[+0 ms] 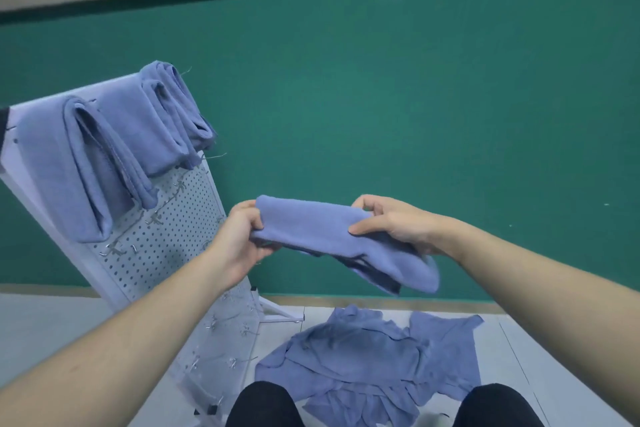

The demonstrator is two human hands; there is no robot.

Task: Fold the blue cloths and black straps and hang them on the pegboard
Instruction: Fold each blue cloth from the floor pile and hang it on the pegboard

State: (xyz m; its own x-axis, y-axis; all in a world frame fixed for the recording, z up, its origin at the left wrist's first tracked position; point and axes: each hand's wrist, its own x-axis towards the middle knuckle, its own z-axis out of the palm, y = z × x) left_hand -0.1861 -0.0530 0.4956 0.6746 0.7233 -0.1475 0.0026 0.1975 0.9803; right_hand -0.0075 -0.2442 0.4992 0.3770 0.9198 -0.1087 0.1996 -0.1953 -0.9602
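Head view: both hands raised in front of the green wall (415, 97), holding one folded blue terry cloth (332, 236) between them, off the floor

Left hand (239, 239) closed on the cloth's left end, thumb on top, fingers curled under the fold. Right hand (394, 222) closed on the right part, thumb pressed on the near face, fingers wrapped over the top edge. Cloth is folded into a long band; its right tail droops down past the right hand, with a darker underside layer showing at the lower edge

White perforated metal pegboard (173, 236) stands to the left, leaning in frame, just beside the left hand and forearm. Three folded blue cloths hang over its top rail: left one (55, 177), middle one (138, 125), right one (180, 97), side by side and overlapping a little. Small wire hooks (117, 250) stick out of the holes below them, more lower down the board, none carrying anything that I can see

Loose pile of unfolded blue cloths (363, 364) lies crumpled on the pale grey floor (52, 322), right of the pegboard's base, directly below the held cloth. Person's two dark-clad knees (263, 406) at the bottom edge, touching the near side of the pile

Dark sliver at the far left edge by the pegboard top, can't tell what it is
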